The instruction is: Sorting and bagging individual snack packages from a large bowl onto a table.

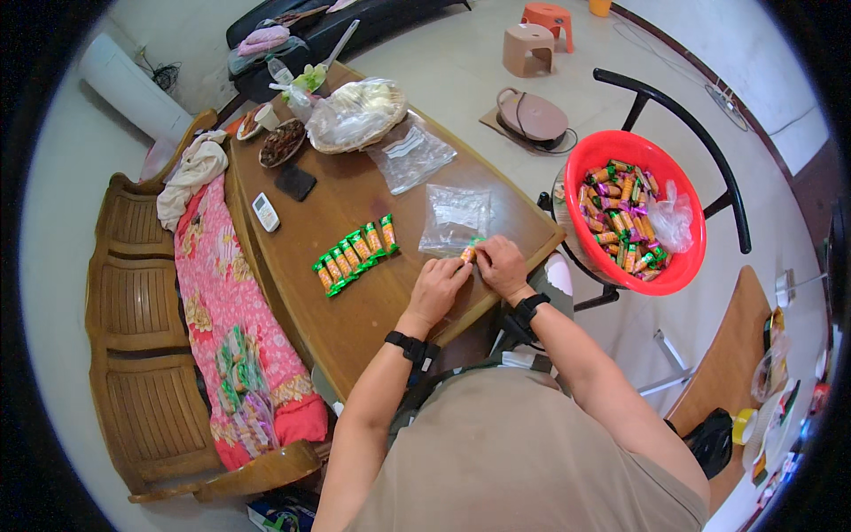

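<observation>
- Both hands meet at the tabletop's (pixel 355 301) near edge: left hand (pixel 436 288) and right hand (pixel 502 264) pinch one candy (pixel 467 254) between them.
- Candy's long axis points away from the person, toward the clear bag (pixel 456 215) lying just beyond; right hand is nearer it.
- Six green-and-orange candies form a row (pixel 355 252) left of the hands.
- One red basin (pixel 589 160) of candies stands to the right, on a chair.

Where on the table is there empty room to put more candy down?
Bare brown wooden table lies near you, below the row of green-and-orange wrapped candies, beside the left hand. The far end is crowded around the wicker basket.
</observation>
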The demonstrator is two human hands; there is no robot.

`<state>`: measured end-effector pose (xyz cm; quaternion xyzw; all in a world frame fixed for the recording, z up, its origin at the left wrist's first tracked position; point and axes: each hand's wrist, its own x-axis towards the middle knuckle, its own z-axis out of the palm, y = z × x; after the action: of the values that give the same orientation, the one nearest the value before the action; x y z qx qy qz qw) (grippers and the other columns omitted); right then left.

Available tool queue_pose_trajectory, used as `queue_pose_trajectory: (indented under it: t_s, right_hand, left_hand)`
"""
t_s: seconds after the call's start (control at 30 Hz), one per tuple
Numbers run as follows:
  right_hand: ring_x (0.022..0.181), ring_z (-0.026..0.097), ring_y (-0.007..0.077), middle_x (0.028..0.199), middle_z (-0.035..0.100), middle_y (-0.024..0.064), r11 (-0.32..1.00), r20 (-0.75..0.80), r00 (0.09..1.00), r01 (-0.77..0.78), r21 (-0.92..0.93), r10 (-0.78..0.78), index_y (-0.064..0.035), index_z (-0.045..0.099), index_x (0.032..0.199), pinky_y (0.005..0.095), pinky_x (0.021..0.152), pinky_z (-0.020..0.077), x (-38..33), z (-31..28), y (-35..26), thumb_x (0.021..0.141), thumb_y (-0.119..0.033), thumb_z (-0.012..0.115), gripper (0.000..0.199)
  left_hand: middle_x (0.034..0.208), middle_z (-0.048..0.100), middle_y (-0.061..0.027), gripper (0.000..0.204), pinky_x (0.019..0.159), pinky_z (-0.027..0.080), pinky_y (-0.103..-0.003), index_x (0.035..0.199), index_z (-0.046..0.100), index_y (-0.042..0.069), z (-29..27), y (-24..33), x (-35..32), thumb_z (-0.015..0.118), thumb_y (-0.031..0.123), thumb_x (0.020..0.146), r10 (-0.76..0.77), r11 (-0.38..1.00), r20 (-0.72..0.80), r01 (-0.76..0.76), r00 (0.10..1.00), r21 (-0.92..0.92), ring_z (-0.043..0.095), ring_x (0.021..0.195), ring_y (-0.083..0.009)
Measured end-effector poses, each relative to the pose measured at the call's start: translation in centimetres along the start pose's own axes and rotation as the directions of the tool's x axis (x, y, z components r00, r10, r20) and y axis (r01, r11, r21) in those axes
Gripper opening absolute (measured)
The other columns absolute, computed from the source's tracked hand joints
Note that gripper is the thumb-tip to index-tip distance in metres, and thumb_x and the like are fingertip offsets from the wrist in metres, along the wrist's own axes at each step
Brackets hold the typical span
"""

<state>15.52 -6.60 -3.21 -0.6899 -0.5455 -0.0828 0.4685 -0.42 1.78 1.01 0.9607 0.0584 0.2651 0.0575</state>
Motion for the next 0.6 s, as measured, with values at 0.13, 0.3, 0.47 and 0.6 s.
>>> queue_pose_trajectory:
  t_s: [0.13,0.3,0.47,0.6]
  right_hand:
    - [0.080,0.058,0.0281,0.080,0.056,0.0088,0.999,0.026,0.999,0.034,0.014,-0.034,-0.0097,0.057,0.087,0.0381,0.069,0.0443,0.2,-0.2,-0.4,0.078,-0.012,0.063,0.011]
    - [0.076,0.057,0.0286,0.078,0.055,0.0091,0.998,0.040,0.998,0.056,-0.006,-0.055,-0.0092,0.056,0.087,0.0385,0.067,0.0439,0.2,-0.2,-0.2,0.078,-0.011,0.063,0.011]
    - [0.073,0.056,0.0271,0.077,0.053,0.0086,0.997,0.047,0.997,0.070,-0.027,-0.068,-0.0095,0.056,0.087,0.0375,0.065,0.0434,0.2,-0.3,-0.2,0.078,-0.010,0.063,0.011]
    - [0.073,0.056,0.0266,0.077,0.054,0.0084,0.998,0.055,0.996,0.068,-0.014,-0.067,-0.0094,0.057,0.087,0.0374,0.065,0.0435,0.3,-0.5,-0.6,0.078,-0.010,0.063,0.011]
  left_hand:
    - [0.108,0.059,-0.0076,0.041,0.086,0.042,-0.037,0.120,0.053,0.009,1.5,-0.3,0.5,0.056,0.005,0.080,-0.073,0.997,-0.046,0.071,0.996,-0.042,0.057,0.099,-0.0241]
    - [0.127,0.047,-0.0091,0.061,0.098,0.033,-0.043,0.128,0.047,0.013,2.0,-0.2,1.5,0.070,0.014,0.071,-0.171,0.977,-0.083,0.180,0.982,0.117,0.045,0.118,-0.0269]
    - [0.138,0.038,-0.0088,0.067,0.105,0.021,-0.050,0.129,0.048,0.015,1.9,-0.9,2.4,0.075,0.026,0.068,-0.288,0.929,-0.075,0.298,0.955,0.220,0.033,0.129,-0.0273]
    - [0.135,0.041,-0.0081,0.062,0.106,0.018,-0.053,0.123,0.052,0.016,1.9,-1.4,2.7,0.076,0.025,0.067,-0.333,0.918,-0.041,0.334,0.942,0.211,0.034,0.130,-0.0271]
